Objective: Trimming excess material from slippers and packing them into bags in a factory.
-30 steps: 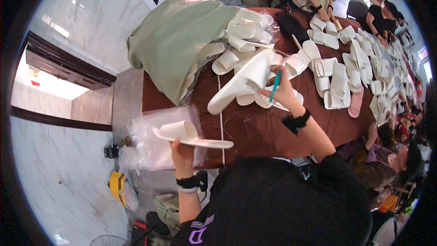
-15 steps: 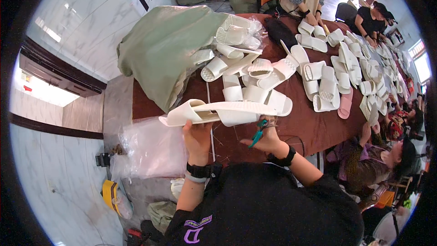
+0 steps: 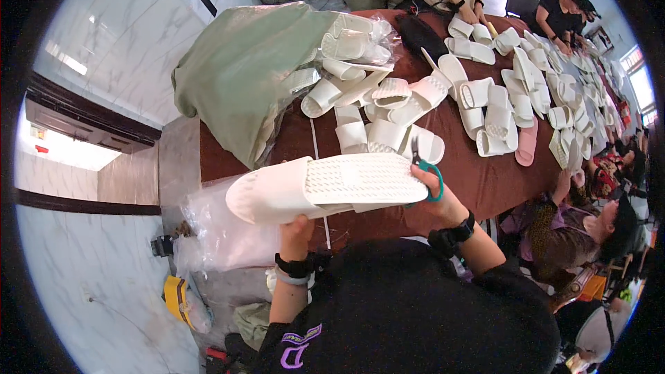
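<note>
A pair of white slide slippers [image 3: 367, 179] is held level above the near edge of the table, one seemingly laid against the other, with a dimpled sole facing up. My left hand [image 3: 296, 234] grips them from beneath near the strap end at the left, most of its fingers hidden below. At the other end, my right hand [image 3: 443, 206] holds the heel and also keeps a small pair of scissors [image 3: 431, 173] with teal handles, the blades pointing away from me. Just beyond lie loose white slippers [image 3: 388, 135].
A brown-covered table [image 3: 277, 145] stretches away to the right under many white slippers and one pink slipper [image 3: 526, 144]. A large green sack [image 3: 235, 69] spills slippers at the left. Clear plastic bags [image 3: 228, 235] lie near left. Other people [image 3: 575, 235] work along the table.
The slippers have turned from edge-on to show the sole's upper face. My right hand has shifted right and up, with the scissors now pointing away; my left hand has come slightly nearer me.
</note>
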The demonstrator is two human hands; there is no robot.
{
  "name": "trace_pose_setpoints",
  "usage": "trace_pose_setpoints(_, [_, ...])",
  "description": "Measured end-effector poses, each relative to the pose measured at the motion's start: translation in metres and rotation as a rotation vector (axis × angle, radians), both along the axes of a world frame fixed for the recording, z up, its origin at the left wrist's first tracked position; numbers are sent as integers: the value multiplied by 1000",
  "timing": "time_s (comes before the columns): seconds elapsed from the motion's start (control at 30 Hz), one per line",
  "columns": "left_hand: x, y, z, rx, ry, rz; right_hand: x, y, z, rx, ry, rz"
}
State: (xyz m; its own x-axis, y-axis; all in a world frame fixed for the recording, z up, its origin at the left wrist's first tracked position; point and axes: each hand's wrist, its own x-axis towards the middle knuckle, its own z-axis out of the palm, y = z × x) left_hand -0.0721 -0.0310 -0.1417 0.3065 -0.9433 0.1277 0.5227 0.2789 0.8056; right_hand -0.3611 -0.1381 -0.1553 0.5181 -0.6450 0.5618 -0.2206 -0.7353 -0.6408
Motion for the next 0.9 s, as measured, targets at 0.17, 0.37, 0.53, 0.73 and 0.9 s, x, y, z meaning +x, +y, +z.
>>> trace_pose_setpoints(0.17, [-4, -9, 66, -284, -932, -120, 9, 5, 36, 1602, -540, 244])
trace_pose_setpoints(0.37, [-25, -3, 73, -198, -473, -192, 12, 32, 42, 1681, -487, 266])
trace_pose_setpoints(0.53, [8, 7, 1, 315, -646, -609, 4, 28, 14, 1608, -808, 355])
trace_pose_setpoints(0.73, [3, -1, -8, 433, -672, -287, -82, -55, -26, 1218, -1355, -196])
trace_pose_setpoints(0.9, [10, -2, -19, 529, -761, -316, -157, -138, -40, 1029, -1497, -133])
